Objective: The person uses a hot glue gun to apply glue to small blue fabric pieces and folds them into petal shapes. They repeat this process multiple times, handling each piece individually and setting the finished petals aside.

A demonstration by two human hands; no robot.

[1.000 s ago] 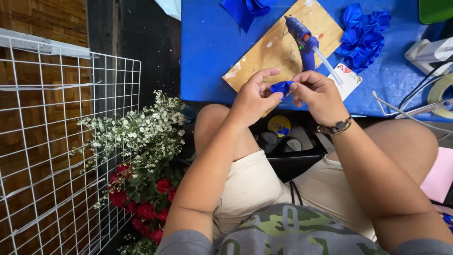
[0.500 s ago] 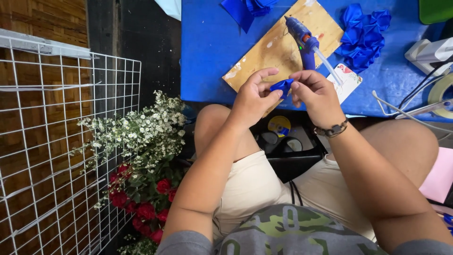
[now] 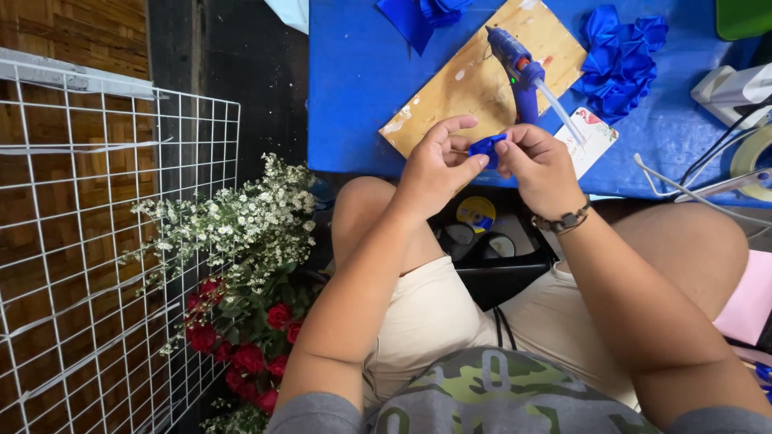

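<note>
A small folded piece of blue ribbon is pinched between both hands above my lap, at the near edge of the blue table. My left hand grips its left side with thumb and fingers. My right hand, with a beaded bracelet on the wrist, holds the right side. Just beyond the hands a blue glue gun rests on a worn wooden board, its glue stick pointing toward me.
A pile of blue ribbon pieces lies at the table's right, more blue ribbon at the top. A white wire grid stands at left, beside white and red flowers. Cables and a tape roll sit at right.
Both hands stay together on the blue ribbon piece, with the fingers shifting slightly on it. Nothing else has moved.
</note>
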